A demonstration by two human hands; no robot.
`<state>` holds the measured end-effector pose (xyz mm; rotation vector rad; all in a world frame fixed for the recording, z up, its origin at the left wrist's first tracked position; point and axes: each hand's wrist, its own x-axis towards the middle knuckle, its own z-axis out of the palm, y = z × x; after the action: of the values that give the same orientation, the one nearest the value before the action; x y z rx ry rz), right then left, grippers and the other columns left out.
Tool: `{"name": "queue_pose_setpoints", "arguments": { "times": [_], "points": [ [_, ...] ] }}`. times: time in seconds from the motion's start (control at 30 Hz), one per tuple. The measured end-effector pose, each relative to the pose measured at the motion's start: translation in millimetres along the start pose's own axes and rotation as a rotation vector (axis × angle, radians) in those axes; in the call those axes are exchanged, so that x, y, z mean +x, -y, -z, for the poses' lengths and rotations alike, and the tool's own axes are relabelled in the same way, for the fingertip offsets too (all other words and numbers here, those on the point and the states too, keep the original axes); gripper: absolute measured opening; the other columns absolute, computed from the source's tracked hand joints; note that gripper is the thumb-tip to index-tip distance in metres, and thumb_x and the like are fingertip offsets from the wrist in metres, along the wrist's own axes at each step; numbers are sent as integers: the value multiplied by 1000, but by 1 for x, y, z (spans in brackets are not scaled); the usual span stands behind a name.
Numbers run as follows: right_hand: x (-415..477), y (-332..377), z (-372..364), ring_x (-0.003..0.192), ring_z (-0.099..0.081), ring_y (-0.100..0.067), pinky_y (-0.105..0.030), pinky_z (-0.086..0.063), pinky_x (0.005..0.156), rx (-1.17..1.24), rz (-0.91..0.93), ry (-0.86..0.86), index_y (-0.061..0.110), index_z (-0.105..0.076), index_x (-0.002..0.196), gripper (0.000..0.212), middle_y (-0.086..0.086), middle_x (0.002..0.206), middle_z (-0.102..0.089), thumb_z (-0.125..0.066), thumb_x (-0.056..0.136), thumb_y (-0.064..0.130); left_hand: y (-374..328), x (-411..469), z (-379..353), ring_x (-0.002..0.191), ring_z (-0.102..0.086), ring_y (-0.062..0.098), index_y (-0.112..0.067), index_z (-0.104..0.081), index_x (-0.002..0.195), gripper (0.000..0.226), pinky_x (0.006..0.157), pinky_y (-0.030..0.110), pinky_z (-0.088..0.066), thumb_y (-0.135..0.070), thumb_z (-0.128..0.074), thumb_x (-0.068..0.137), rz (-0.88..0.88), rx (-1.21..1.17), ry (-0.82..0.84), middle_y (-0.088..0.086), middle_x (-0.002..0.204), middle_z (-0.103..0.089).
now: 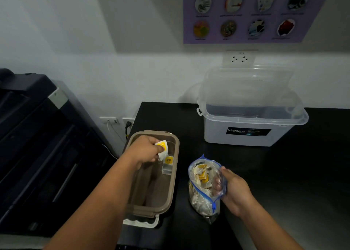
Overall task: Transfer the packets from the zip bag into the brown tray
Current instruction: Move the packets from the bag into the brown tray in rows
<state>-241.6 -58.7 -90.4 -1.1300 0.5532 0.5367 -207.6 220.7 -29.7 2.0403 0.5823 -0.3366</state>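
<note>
Now, a packet goes over the tray.
My left hand pinches a packet above the tray, where a second packet lies; my right hand grips the bag just beside, mouth up, so I can reach the rest.

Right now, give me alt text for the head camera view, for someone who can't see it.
The left hand holds a white-and-yellow packet over the brown tray, where a second packet lies. The right hand grips a zip bag of packets standing on the black counter; a clear storage box sits behind.
</note>
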Motion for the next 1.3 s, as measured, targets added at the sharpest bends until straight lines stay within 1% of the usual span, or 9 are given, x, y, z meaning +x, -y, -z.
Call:
{"name": "queue_pose_setpoints", "arguments": {
  "times": [0.17,0.27,0.37,0.6,0.83,1.0,1.1,1.23,1.3],
  "points": [
    [0,0,1,102,-76,-35,-48,-58,85,-1,0,6,2,-65,125,34,-21,112,-77,-44,110,23,8,10,-14,97,-71,25,-4,-64,120,24,64,25,-61,-7,-63,96,144,-195,80,19,114,-69],
    [1,-1,0,102,-76,-36,-50,-58,87,1,-6,0,2,-66,124,33,-22,112,-77,-44,110,23,15,18,-21,94,-70,23,-4,-64,120,25,64,25,-61,-8,-65,95,192,-210,55,20,115,-68],
    [2,-2,0,107,-74,-38,-53,-57,93,4,-8,2,1,-65,126,33,-23,114,-76,-46,109,22,18,21,-26,91,-65,20,-7,-66,116,23,70,26,-59,-9,-68,93,219,-194,35,18,114,-68],
    [3,-3,1,107,-74,-37,-53,-56,93,0,-10,9,3,-66,125,32,-21,113,-76,-45,109,22,14,16,-31,110,-64,30,-10,-62,95,26,55,31,-57,15,-60,87,260,-365,57,17,117,-65],
    [5,-4,2,108,-74,-38,-51,-58,90,12,-19,7,1,-65,127,33,-22,115,-75,-46,109,21,15,17,-35,102,-66,23,-17,-72,91,9,63,24,-48,-10,-67,91,298,-311,-18,11,106,-72],
    [6,-6,2,112,-72,-39,-52,-56,95,11,-7,12,-1,-64,128,35,-23,117,-74,-45,109,22,20,22,-42,90,-67,21,-13,-66,83,18,64,27,-54,2,-62,93,337,-370,-34,13,101,-70],
    [7,-7,3,112,-72,-39,-53,-56,96,9,-3,11,0,-64,128,35,-23,117,-74,-46,109,22,19,19,-45,80,-67,19,-9,-68,87,14,50,26,-53,2,-61,94,334,-380,-63,14,99,-71],
    [8,-7,3,111,-72,-39,-52,-57,95,16,-9,5,0,-65,127,34,-23,117,-75,-47,108,22,22,25,-46,83,-65,22,-13,-69,80,15,78,35,-54,-2,-67,89,284,-307,-122,9,89,-71],
    [8,-7,3,111,-72,-39,-53,-56,96,15,-9,5,0,-65,126,33,-23,116,-75,-47,108,22,22,25,-46,72,-61,18,-14,-70,82,13,64,30,-52,-6,-65,91,311,-286,-93,9,87,-70]
  ]
}}
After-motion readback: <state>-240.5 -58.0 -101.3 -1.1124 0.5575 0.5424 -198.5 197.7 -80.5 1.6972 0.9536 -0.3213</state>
